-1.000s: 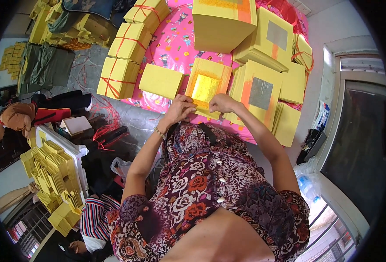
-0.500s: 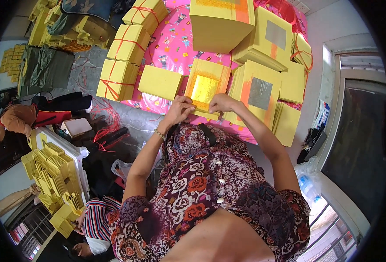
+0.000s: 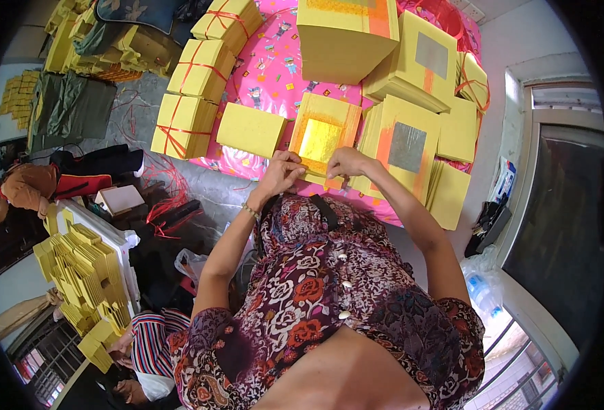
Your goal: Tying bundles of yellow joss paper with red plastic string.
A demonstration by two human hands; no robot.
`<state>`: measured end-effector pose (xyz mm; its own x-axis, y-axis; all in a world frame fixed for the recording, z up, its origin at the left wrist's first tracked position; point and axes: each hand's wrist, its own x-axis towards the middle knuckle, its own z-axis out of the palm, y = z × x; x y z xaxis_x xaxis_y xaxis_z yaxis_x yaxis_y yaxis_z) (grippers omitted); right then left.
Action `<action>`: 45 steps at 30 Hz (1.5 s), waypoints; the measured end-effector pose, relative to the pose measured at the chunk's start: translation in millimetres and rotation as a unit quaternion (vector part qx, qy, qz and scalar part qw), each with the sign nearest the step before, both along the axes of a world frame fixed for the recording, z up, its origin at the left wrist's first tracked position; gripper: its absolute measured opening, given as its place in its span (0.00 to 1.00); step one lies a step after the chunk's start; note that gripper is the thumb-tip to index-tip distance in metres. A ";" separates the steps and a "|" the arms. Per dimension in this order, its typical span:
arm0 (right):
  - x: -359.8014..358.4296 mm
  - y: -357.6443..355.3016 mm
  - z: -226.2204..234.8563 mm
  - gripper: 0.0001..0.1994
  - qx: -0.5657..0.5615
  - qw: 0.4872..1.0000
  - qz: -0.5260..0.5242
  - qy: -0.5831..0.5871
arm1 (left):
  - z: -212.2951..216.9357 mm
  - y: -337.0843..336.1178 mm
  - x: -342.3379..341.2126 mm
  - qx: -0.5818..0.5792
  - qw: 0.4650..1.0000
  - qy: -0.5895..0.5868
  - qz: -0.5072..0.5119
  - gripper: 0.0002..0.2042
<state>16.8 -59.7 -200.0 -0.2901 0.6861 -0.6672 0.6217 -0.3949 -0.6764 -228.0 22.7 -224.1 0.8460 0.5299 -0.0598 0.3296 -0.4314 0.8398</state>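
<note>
In front of me lies a yellow paper sheet (image 3: 319,140) with a shiny gold foil square and orange bands around it. My left hand (image 3: 281,171) is closed, its fingertips pressed on the sheet's near left corner. At the near right corner my right hand (image 3: 347,165) pinches the paper's edge, where a small orange strip shows below the fingers. The near edge appears curled or folded between the two hands. Left of the sheet rests a plain yellow paper stack (image 3: 250,128). To its right stands a stack of yellow sheets with silver squares (image 3: 407,145).
Bundles tied with red string (image 3: 184,126) line the left of the pink patterned tablecloth (image 3: 269,68). A tall yellow stack (image 3: 346,48) stands at the back. At lower left a person in a striped sleeve (image 3: 153,342) sits by a table of folded yellow paper (image 3: 83,273).
My hands have barely moved. A small orange strip of the paper now shows under my right fingers. At lower left, the other person's hand and head have shifted slightly.
</note>
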 end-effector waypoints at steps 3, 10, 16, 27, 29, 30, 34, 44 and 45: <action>-3.1 -0.4 3.3 0.11 0.039 0.998 0.034 -0.022 | 1.0 1.0 2.2 0.021 1.000 -0.001 0.001 0.08; -42.0 -29.1 11.9 0.12 0.259 0.948 0.053 -0.179 | 13.2 2.6 7.5 0.044 0.999 0.008 0.006 0.08; -23.0 -12.0 49.9 0.08 0.147 0.976 0.038 -0.153 | 57.7 -16.4 23.0 0.147 0.987 0.048 0.053 0.18; 53.2 48.5 47.1 0.15 0.188 0.960 -0.061 -0.198 | 37.4 -25.4 55.6 0.244 0.970 -0.010 0.008 0.30; 60.2 57.1 46.3 0.20 0.135 0.971 -0.066 -0.187 | 35.0 -20.3 64.7 0.254 0.967 0.032 -0.006 0.30; 63.4 57.4 35.6 0.19 0.165 0.963 -0.087 -0.196 | 33.3 -17.4 69.3 0.255 0.966 0.030 -0.007 0.30; 66.2 64.4 18.9 0.19 0.196 0.944 -0.125 -0.234 | 24.7 -8.2 79.2 0.272 0.959 0.076 -0.028 0.32; 50.2 81.3 -13.8 0.22 0.211 0.928 -0.193 -0.239 | 20.9 -3.8 89.7 0.265 0.958 0.104 -0.044 0.34; 45.6 82.8 -12.3 0.22 0.209 0.931 -0.184 -0.234 | 20.7 -3.5 88.8 0.265 0.957 0.105 -0.043 0.34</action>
<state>62.4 23.1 -212.4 0.2719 0.9099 -0.3133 0.7614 -0.4025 -0.5082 -139.2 19.2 -203.4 0.8870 0.4611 0.0244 0.4109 -0.8122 0.4142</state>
